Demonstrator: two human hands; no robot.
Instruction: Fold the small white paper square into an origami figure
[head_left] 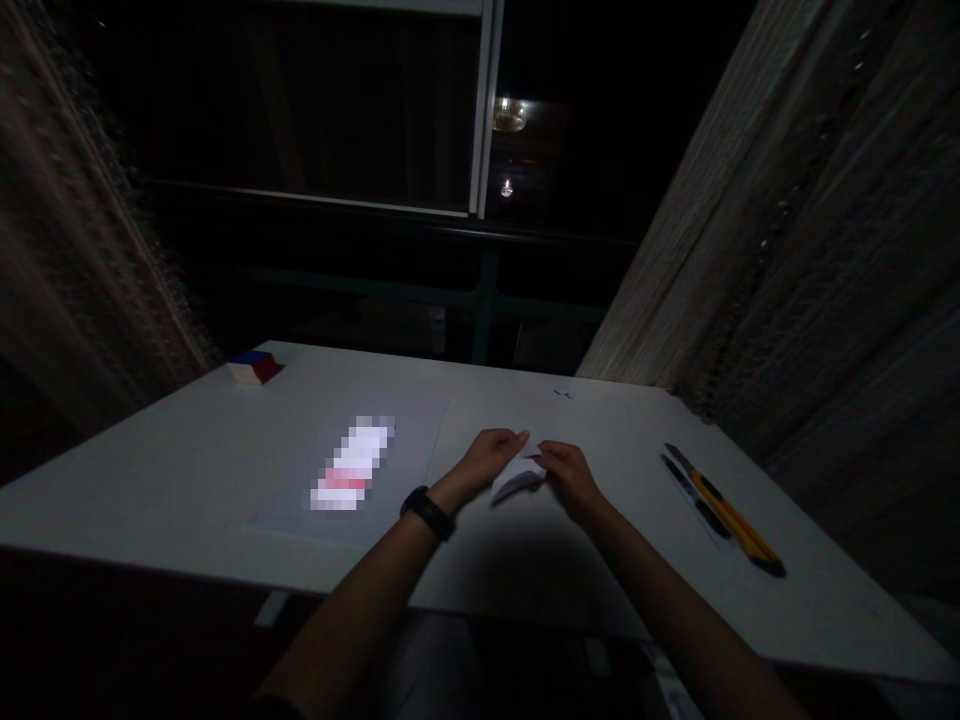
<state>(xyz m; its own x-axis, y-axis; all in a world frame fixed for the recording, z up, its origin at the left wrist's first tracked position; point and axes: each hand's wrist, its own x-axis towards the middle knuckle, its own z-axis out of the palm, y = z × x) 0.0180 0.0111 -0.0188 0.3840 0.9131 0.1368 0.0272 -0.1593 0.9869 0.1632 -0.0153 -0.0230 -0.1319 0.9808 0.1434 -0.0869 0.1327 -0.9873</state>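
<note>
A small piece of folded white paper (pixel 517 474) is held between both hands, just above the white table (pixel 480 570). My left hand (pixel 489 458), with a dark band on its wrist, pinches the paper's upper left side. The fingers of my right hand (pixel 570 476) close on its right edge. One lower corner of the paper sticks out toward me and curves. Dim light hides the exact folds and the fingertips beneath.
A lit, blurred-out screen (pixel 352 465) lies on a pale sheet (pixel 281 515) at left. A yellow utility knife (pixel 739 525) and a dark pen (pixel 694 495) lie at right. Toward the back are a coloured block (pixel 253 368) and small scraps (pixel 562 394). Curtains (pixel 675 200) hang on both sides.
</note>
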